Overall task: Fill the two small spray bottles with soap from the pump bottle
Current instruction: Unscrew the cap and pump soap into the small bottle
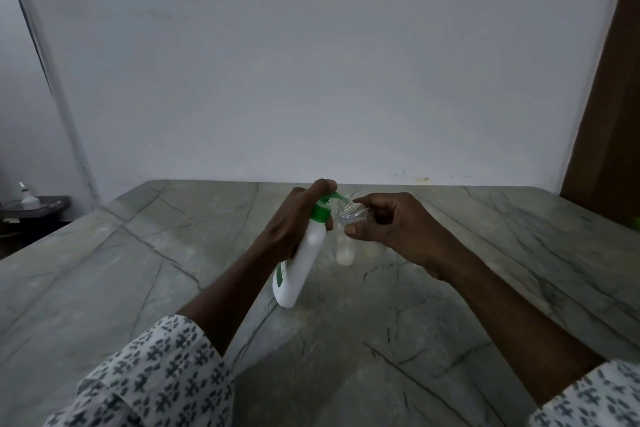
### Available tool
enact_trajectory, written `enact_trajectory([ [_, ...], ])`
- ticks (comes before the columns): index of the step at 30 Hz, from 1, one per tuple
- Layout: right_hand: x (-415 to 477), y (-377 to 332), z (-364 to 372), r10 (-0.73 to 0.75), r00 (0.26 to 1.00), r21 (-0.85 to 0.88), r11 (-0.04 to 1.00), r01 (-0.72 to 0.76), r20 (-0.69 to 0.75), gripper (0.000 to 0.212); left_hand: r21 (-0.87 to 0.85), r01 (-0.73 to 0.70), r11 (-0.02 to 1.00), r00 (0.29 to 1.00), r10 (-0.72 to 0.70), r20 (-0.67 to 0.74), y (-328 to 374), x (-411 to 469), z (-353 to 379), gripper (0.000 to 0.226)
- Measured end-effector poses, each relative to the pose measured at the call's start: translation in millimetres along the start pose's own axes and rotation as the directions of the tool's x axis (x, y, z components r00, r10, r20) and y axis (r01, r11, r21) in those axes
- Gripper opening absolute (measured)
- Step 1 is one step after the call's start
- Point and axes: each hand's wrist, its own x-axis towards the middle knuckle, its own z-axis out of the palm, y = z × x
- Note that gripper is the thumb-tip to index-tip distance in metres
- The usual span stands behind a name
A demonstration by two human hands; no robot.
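Note:
My left hand grips the white pump bottle near its green pump head, tilted to the right, with a finger on top of the pump. The green nozzle points into the open neck of a small clear spray bottle, which my right hand holds by its shoulder. A little pale soap lies at the bottom of this bottle. Just behind my right hand a second small clear bottle is partly hidden and hard to make out.
The work happens on a grey-green veined stone table against a white wall. A brown door frame stands at the right. At the far left a dark low stand carries a small white object.

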Motion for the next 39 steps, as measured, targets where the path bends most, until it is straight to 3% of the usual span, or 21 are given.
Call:
enact_trajectory([
  [3,0,-4,-2,-0.036,0.999,-0.016,0.999,0.035,-0.037,0.031,0.013,0.034,0.999,0.999,-0.034,0.007,1,0,-1,0.054],
  [9,-2,-15,3,-0.107,0.992,-0.078,0.992,0.101,-0.069,0.031,-0.089,0.064,0.994,0.978,-0.045,0.206,6,-7,-14,0.070],
  [15,13,-32,24,-0.175,0.981,-0.195,0.968,0.155,-0.088,0.039,-0.195,0.163,0.967,0.968,-0.119,0.221,9,-9,-43,0.056],
  [17,17,-35,29,-0.183,0.979,-0.253,0.955,0.154,-0.094,0.045,-0.194,0.123,0.973,0.976,-0.083,0.200,12,-12,-52,0.048],
  [22,18,-39,36,-0.180,0.978,-0.259,0.954,0.149,-0.102,0.036,0.010,-0.191,0.981,0.981,0.192,-0.023,5,-34,-52,0.036],
  [23,17,-40,36,-0.181,0.978,-0.258,0.954,0.149,-0.105,0.037,0.057,-0.246,0.968,0.968,0.248,-0.044,1,-40,-49,0.042],
  [26,15,-40,34,-0.180,0.978,-0.257,0.955,0.148,-0.107,0.042,0.255,-0.352,0.901,0.927,0.373,-0.037,-12,-53,-41,0.100],
  [28,15,-40,34,-0.176,0.979,-0.257,0.955,0.145,-0.103,0.046,0.452,-0.414,0.790,0.876,0.480,-0.037,-24,-54,-36,0.116],
  [31,16,-39,34,-0.172,0.979,-0.258,0.956,0.140,-0.105,0.047,0.562,-0.408,0.720,0.826,0.553,-0.109,-34,-58,-20,0.113],
  [35,16,-36,35,-0.170,0.981,-0.249,0.958,0.142,-0.096,0.050,0.528,-0.414,0.741,0.783,0.586,-0.209,-33,-54,-9,0.099],
  [39,16,-36,31,-0.161,0.981,-0.246,0.960,0.132,-0.104,0.052,0.540,-0.405,0.737,0.786,0.583,-0.206,-29,-48,-5,0.103],
])
